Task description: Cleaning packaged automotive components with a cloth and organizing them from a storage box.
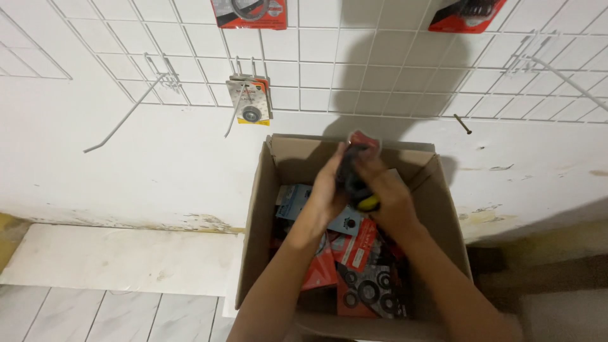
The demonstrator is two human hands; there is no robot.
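Cardboard box (253, 209) under both hands' dark bundle (354, 174)

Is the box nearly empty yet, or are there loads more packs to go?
Three packs hang on the wall grid. Both hands, left hand and right hand, hold one dark item over the box. Many red packs remain inside, and several hooks are bare.
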